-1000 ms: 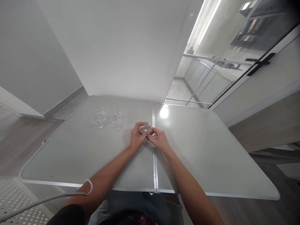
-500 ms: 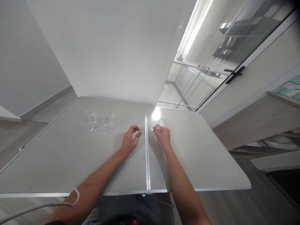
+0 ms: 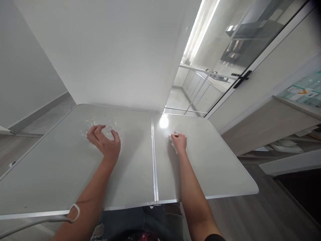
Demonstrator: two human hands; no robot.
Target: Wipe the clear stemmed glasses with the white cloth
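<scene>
My left hand (image 3: 105, 140) hovers with curled, spread fingers right over a cluster of small clear stemmed glasses (image 3: 110, 129) on the left half of the grey table (image 3: 75, 174); nothing is in it. My right hand (image 3: 178, 141) rests on the right half with its fingers closed round a crumpled white cloth or tissue. A single clear glass (image 3: 178, 128) stands on the table just beyond that hand's fingertips, apart from it or barely touching.
A metal seam (image 3: 153, 157) splits the table down the middle. A white wall stands behind it, a glass partition with a black handle (image 3: 241, 79) at the right. A white cord loop (image 3: 72, 214) hangs by my left forearm.
My right hand carried the glass from the seam to the right half and set it down. My left hand let go and moved left to the cluster of glasses.
</scene>
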